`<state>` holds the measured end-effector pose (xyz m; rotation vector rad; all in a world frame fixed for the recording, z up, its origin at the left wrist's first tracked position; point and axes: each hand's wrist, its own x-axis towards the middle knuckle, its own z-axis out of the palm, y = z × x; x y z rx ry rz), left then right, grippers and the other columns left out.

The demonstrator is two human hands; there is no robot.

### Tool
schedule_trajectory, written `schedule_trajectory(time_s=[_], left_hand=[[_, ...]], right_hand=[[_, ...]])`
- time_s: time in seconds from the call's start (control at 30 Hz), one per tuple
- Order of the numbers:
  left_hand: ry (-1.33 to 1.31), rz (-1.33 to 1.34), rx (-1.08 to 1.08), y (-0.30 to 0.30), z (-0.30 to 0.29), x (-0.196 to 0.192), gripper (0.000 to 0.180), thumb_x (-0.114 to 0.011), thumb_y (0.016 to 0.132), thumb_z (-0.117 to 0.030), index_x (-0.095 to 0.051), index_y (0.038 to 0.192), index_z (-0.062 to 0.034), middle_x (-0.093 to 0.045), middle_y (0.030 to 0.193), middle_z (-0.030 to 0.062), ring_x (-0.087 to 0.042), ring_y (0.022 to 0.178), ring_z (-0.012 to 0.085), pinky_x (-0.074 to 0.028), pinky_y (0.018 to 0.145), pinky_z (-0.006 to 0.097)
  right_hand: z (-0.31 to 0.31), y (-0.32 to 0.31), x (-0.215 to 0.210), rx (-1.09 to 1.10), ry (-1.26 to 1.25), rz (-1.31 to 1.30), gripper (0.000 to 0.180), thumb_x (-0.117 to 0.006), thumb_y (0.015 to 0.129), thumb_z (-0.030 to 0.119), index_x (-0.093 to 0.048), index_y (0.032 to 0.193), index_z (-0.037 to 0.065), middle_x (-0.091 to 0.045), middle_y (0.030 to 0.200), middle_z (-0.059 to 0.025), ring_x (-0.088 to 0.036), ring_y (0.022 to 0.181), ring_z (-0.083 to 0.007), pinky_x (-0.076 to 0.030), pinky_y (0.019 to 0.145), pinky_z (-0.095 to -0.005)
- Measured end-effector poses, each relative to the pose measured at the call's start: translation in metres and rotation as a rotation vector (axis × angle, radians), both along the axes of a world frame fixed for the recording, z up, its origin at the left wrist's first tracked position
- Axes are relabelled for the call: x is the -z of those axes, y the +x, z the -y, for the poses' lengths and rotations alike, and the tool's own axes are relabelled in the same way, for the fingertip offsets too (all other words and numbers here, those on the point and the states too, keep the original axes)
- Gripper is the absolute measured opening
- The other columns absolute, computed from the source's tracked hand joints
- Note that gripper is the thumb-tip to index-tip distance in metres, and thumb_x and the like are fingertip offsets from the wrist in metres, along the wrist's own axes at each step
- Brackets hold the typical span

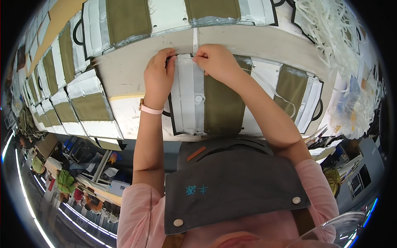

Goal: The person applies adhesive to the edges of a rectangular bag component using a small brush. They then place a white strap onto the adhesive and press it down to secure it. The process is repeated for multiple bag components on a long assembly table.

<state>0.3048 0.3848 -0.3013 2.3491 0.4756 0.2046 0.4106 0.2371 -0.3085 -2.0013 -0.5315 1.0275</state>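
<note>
In front of me on the table lies a flat white and olive fabric panel (224,103), with black edging, grey-silver strips and a black loop at each end. It looks like an unfinished bag piece. My left hand (160,70) pinches the panel's far left corner, thumb and fingers closed on the edge. Just to the right, my right hand (218,64) is closed in a pinch on the same far edge, beside the grey strip. Whatever small thing its fingertips may hold is hidden. A loose white strip (271,86) curls over the panel's right half.
Another similar panel (170,16) lies beyond, across the table (140,62). More panels (91,103) overlap in a row at the left. A tangled heap of white strips and clear plastic (351,99) fills the right side. My grey apron (235,182) meets the near table edge.
</note>
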Motion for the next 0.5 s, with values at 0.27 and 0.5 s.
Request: schedule_trajectory(time_s=[0.27,0.5], left_hand=[[-0.033,-0.041,-0.030,-0.001,-0.002,0.004,0.012,-0.059,0.086,-0.004,-0.059,0.098,-0.0015,-0.065,0.085,0.0106,-0.062,0.074,0.0211,-0.049,0.067,0.028],[0.103,0.027,-0.081,-0.004,0.003,0.002,0.012,-0.059,0.082,-0.001,-0.061,0.093,-0.0049,-0.061,0.092,0.0094,-0.057,0.080,0.0273,-0.046,0.069,0.034]], right_hand=[[0.001,0.009,-0.006,0.077,-0.005,-0.224,0.021,-0.062,0.085,0.017,-0.058,0.076,-0.001,-0.058,0.062,-0.0045,-0.057,0.050,-0.0124,-0.044,0.050,-0.0269],[-0.002,-0.001,0.004,0.046,-0.005,-0.053,0.021,-0.061,0.085,0.016,-0.058,0.074,-0.001,-0.057,0.062,-0.0044,-0.058,0.051,-0.0123,-0.044,0.050,-0.0267]])
